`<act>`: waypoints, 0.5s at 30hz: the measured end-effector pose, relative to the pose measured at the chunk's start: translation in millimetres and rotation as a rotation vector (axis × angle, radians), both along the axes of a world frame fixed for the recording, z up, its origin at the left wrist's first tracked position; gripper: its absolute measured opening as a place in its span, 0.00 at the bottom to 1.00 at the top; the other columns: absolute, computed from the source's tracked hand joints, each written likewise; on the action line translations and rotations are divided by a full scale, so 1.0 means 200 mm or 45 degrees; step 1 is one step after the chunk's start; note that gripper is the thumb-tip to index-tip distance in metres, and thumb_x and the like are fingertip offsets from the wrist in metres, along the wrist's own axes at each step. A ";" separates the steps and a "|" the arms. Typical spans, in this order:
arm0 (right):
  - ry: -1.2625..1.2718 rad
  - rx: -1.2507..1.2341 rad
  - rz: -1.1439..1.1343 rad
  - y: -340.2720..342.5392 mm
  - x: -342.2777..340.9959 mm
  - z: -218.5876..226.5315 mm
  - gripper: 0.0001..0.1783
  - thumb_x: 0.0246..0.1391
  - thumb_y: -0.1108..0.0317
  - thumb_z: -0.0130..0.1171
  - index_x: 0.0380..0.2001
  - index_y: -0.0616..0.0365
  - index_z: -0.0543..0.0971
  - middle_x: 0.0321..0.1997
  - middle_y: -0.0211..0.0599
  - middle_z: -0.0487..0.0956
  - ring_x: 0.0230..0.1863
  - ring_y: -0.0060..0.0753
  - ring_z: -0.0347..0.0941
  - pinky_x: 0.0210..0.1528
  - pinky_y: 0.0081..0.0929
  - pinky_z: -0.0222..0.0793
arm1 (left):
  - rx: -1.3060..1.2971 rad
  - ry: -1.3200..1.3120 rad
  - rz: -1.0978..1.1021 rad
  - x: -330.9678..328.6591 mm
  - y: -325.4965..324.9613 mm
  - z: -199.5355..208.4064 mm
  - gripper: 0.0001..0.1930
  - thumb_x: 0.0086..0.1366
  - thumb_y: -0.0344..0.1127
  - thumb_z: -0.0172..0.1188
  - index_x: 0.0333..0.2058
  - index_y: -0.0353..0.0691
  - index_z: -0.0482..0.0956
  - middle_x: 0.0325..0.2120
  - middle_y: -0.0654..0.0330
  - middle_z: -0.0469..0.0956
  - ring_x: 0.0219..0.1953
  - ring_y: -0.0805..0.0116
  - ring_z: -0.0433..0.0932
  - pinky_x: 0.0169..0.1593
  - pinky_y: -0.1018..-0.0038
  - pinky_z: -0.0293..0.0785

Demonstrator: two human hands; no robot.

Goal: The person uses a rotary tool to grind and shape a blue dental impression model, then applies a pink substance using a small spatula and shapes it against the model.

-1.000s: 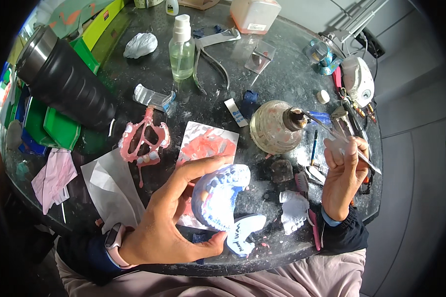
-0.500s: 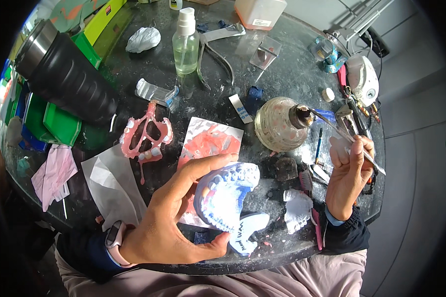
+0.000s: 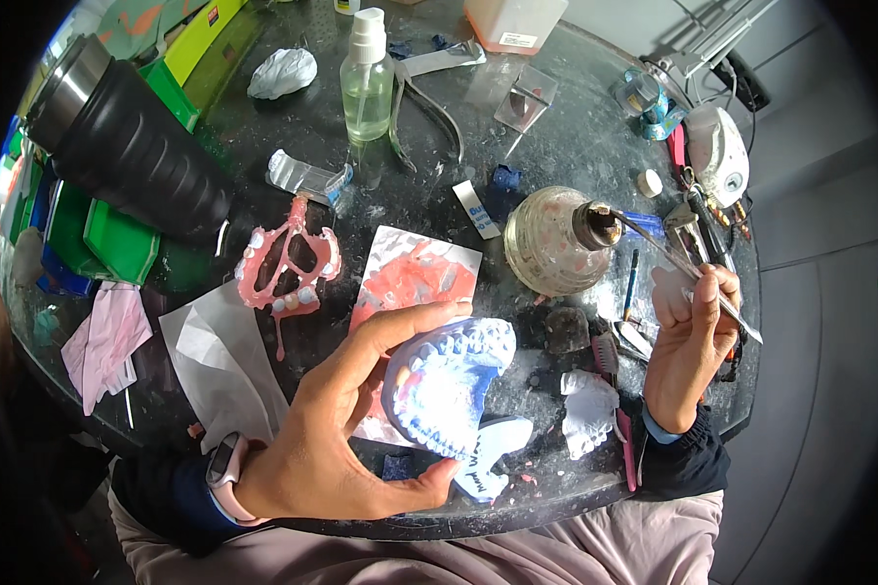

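Note:
My left hand (image 3: pixel 341 419) grips a blue-white plaster dental cast (image 3: pixel 446 385) by its outer edge, thumb on the near side and fingers on the far side. The row of teeth and the brightly lit palate face up. Just beneath it lies another pale blue plaster piece (image 3: pixel 498 456) with handwriting, partly covered by the cast. In my right hand (image 3: pixel 695 336), a slim metal wax spatula (image 3: pixel 675 259) is pinched between thumb and fingers. Its far end reaches the dark neck of a round glass spirit burner (image 3: pixel 553 249); whether they touch I cannot tell.
Behind my left hand lies a sheet of pink wax (image 3: pixel 421 273) on white paper. A pink wax frame with teeth (image 3: pixel 291 263) sits further left, near a black tumbler (image 3: pixel 127 146). A spray bottle (image 3: pixel 366 83) stands at the back. A white cast (image 3: pixel 589 411) lies between my hands.

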State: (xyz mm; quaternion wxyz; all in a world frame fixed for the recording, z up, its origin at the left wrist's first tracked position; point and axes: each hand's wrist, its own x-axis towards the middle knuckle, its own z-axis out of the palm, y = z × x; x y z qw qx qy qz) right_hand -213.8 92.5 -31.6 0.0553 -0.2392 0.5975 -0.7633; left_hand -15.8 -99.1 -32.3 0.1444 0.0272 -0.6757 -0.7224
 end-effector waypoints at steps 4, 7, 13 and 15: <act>0.000 -0.007 0.007 0.00 0.00 0.01 0.10 0.57 0.67 0.52 0.38 0.60 0.68 0.34 0.45 0.79 0.38 0.43 0.78 0.39 0.30 0.78 | 0.038 -0.003 0.003 0.00 0.00 0.00 0.41 0.42 0.25 0.67 0.56 0.29 0.57 0.53 0.51 0.63 0.56 0.66 0.63 0.58 0.74 0.61; -0.004 -0.013 0.007 0.00 0.01 0.01 0.09 0.57 0.68 0.52 0.38 0.60 0.68 0.34 0.45 0.79 0.38 0.43 0.78 0.38 0.29 0.78 | -0.108 -0.004 -0.057 0.00 -0.02 -0.01 0.45 0.39 0.25 0.68 0.57 0.32 0.52 0.53 0.43 0.62 0.57 0.57 0.63 0.59 0.65 0.59; 0.013 -0.010 -0.004 0.00 0.00 0.01 0.10 0.57 0.67 0.53 0.38 0.60 0.68 0.34 0.44 0.79 0.38 0.43 0.78 0.38 0.29 0.78 | -0.135 0.001 -0.053 0.00 -0.02 -0.01 0.46 0.39 0.25 0.68 0.57 0.32 0.52 0.54 0.43 0.62 0.57 0.57 0.63 0.59 0.65 0.59; 0.012 -0.006 -0.012 0.00 0.01 0.01 0.10 0.57 0.67 0.53 0.38 0.60 0.68 0.34 0.44 0.79 0.38 0.43 0.78 0.38 0.29 0.78 | -0.119 -0.008 -0.054 0.00 -0.02 -0.01 0.45 0.39 0.25 0.68 0.57 0.32 0.53 0.53 0.44 0.62 0.57 0.58 0.63 0.59 0.65 0.59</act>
